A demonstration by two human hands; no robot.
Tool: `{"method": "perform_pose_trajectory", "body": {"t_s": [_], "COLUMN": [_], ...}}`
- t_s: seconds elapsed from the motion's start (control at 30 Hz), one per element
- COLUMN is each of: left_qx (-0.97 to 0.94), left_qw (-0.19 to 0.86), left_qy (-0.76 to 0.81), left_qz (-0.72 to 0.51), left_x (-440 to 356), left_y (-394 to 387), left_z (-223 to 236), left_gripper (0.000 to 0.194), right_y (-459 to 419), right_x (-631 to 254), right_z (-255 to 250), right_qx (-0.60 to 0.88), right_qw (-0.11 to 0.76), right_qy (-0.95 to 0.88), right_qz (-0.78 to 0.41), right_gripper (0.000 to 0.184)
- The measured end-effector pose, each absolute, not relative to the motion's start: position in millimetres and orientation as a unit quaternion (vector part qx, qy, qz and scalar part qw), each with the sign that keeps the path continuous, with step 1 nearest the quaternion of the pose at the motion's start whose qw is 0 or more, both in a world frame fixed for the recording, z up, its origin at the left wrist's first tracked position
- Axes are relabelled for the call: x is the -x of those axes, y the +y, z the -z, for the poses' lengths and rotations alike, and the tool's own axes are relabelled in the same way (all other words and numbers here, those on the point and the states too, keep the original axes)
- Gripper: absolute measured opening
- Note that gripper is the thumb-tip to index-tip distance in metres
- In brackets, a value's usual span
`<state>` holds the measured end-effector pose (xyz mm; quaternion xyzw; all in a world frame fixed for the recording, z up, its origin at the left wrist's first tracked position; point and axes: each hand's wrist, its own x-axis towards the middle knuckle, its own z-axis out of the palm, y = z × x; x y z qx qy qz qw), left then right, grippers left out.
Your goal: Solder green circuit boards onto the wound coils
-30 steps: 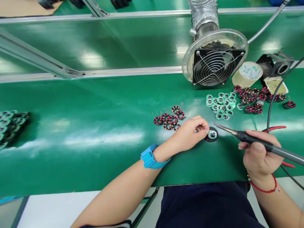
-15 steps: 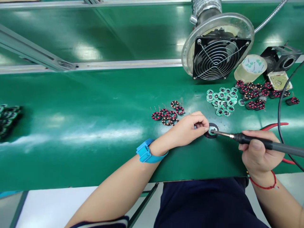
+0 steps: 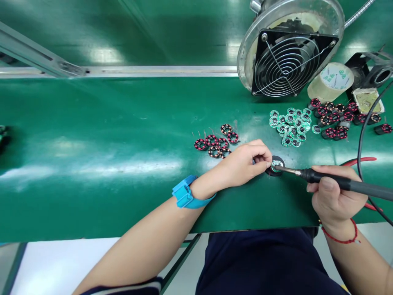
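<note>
My right hand [image 3: 337, 196] is closed round the dark handle of a soldering iron [image 3: 325, 180]. The iron's tip rests on or just over a small round green-and-white circuit board [image 3: 277, 165], which sits inside a black ring [image 3: 280, 159] on the bench. At the ring's left edge my left hand [image 3: 242, 163] has thumb and forefinger pinched together; what is between them, if anything, is too small to make out. A blue strap [image 3: 187, 194] circles the left wrist. Just beyond that hand lie several copper-wound coils [image 3: 211, 140] with thin wire ends sticking up.
Several loose round circuit boards [image 3: 291, 126] are piled ahead of the ring. Coils on black cores [image 3: 334, 119] cluster to their right, near a tape roll [image 3: 331, 82] and an iron stand [image 3: 376, 73]. A fan [image 3: 284, 67] overhangs the back. Red-handled pliers [image 3: 370, 159] lie beneath a black cable.
The camera view has shifted slightly, so the fan appears larger and higher. Both hands and the soldering iron keep nearly the same pose at the ring.
</note>
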<state>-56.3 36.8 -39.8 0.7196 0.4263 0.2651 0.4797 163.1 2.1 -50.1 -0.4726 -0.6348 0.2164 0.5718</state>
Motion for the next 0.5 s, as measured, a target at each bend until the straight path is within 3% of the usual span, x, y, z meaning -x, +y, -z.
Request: {"method": "perform_pose_trajectory", "body": {"t_s": [0.13, 0.37, 0.5], "left_qx": [-0.719, -0.720, -0.709], "left_qw": [0.480, 0.474, 0.486], "left_qy": [0.428, 0.433, 0.441], "left_qz": [-0.263, -0.263, -0.260], "left_x": [56, 55, 56], "left_y": [37, 36, 37], "left_z": [40, 39, 39], "left_gripper": [0.011, 0.014, 0.012], "right_y": [1, 10, 37], "right_x": [-162, -170, -197], "right_z": [49, 37, 28], "right_qx": [0.487, 0.484, 0.509], "right_qw": [0.571, 0.676, 0.647], "right_qy": [-0.625, -0.520, -0.549], "right_qz": [-0.215, -0.198, -0.147], "right_gripper": [0.028, 0.025, 0.016]}}
